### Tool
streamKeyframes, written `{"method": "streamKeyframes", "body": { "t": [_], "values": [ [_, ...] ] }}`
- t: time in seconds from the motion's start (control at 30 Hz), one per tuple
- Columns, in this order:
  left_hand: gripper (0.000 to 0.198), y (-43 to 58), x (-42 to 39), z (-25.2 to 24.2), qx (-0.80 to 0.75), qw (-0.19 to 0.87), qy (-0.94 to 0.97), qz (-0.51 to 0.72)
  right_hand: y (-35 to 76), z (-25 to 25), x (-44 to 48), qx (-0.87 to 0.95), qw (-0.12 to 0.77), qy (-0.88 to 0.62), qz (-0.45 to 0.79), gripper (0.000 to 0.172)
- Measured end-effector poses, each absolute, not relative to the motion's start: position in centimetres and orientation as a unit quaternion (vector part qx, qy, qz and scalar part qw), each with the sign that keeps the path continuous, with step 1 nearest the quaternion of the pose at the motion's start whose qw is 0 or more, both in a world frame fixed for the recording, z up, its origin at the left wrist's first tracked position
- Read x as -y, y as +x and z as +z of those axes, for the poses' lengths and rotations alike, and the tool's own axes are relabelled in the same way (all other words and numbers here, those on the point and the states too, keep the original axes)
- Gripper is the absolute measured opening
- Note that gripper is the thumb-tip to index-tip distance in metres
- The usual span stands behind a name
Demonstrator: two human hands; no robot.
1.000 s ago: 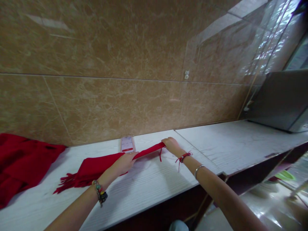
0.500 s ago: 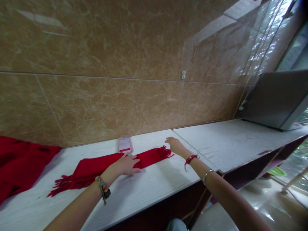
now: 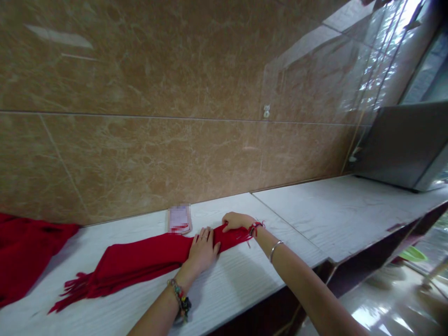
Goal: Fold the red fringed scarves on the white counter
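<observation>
A folded red scarf [image 3: 140,259] with fringed ends lies lengthwise on the white counter. My left hand [image 3: 203,251] presses flat on it right of its middle, fingers apart and thumb spread toward the right. Near the right end, my right hand [image 3: 238,220] bends over the far edge of the scarf, its thumb and fingers closed on the cloth. My right wrist and its red cord bracelet cover most of the right fringe. The left fringe spreads freely on the counter.
A heap of red cloth [image 3: 31,254] lies at the far left. A phone [image 3: 179,218] with a blurred screen rests behind the scarf, by the tiled wall [image 3: 157,158]. A large grey box-shaped object [image 3: 402,144] stands at the right end of the white counter [image 3: 294,205].
My left hand has slid rightward along the scarf. My right hand has come back left from beyond the fringe and closed on the scarf's right part. The view has shifted slightly.
</observation>
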State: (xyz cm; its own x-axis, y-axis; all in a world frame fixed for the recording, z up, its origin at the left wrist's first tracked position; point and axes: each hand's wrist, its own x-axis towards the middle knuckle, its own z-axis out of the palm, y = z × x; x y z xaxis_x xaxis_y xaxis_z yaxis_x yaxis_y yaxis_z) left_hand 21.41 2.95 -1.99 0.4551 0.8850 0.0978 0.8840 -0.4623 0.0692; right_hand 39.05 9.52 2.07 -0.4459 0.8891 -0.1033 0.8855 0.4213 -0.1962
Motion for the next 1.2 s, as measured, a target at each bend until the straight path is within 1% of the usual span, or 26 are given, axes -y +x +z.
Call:
{"method": "streamKeyframes", "body": {
  "t": [0.07, 0.2, 0.37, 0.5, 0.57, 0.63, 0.7, 0.87, 0.93, 1.0, 1.07, 1.13, 1.2],
  "values": [
    [0.055, 21.3, -3.0, -2.2, -0.518, 0.01, 0.853, 0.055, 39.9, 1.9, -9.5, 0.846, 0.024, -0.519, 0.122, 0.02],
    [0.056, 21.5, -3.0, -1.8, -0.522, 0.014, 0.852, 0.046, 40.9, 1.0, -9.5, 0.849, 0.111, -0.487, 0.172, 0.017],
    [0.054, 21.6, -2.9, -1.6, -0.522, 0.002, 0.851, 0.053, 41.4, 0.2, -9.6, 0.832, 0.181, -0.471, 0.232, 0.013],
    [0.053, 21.7, -2.8, -1.6, -0.521, -0.002, 0.852, 0.057, 42.5, 0.4, -9.5, 0.801, 0.251, -0.465, 0.283, 0.014],
    [0.052, 21.7, -2.8, -1.6, -0.522, -0.001, 0.851, 0.056, 43.3, 0.7, -9.5, 0.787, 0.266, -0.469, 0.3, 0.015],
    [0.052, 21.7, -2.9, -1.7, -0.523, -0.003, 0.851, 0.053, 43.9, 0.8, -9.6, 0.783, 0.258, -0.482, 0.298, 0.015],
    [0.052, 21.7, -2.9, -1.8, -0.523, -0.005, 0.851, 0.056, 44.5, 0.7, -9.7, 0.785, 0.236, -0.508, 0.264, 0.018],
    [0.05, 21.6, -3.0, -2.1, -0.519, -0.006, 0.852, 0.073, 46.0, 0.8, -9.6, 0.757, 0.187, -0.618, 0.106, 0.034],
    [0.049, 21.6, -3.0, -2.2, -0.516, -0.01, 0.853, 0.079, 46.1, 1.1, -9.3, 0.745, 0.191, -0.636, 0.059, 0.035],
    [0.048, 21.6, -2.9, -2.2, -0.515, -0.015, 0.853, 0.086, 45.4, 1.4, -8.9, 0.764, 0.227, -0.603, 0.028, 0.034],
    [0.048, 21.7, -2.9, -2.1, -0.517, -0.018, 0.851, 0.088, 43.7, 1.5, -8.3, 0.811, 0.258, -0.525, 0.018, 0.031],
    [0.048, 21.7, -2.9, -2.2, -0.518, -0.021, 0.85, 0.09, 41.8, 1.2, -8.0, 0.866, 0.228, -0.444, 0.042, 0.028],
    [0.048, 21.7, -2.9, -2.2, -0.516, -0.021, 0.852, 0.09, 40.4, 0.7, -7.8, 0.889, 0.155, -0.426, 0.057, 0.025]
  ]
}}
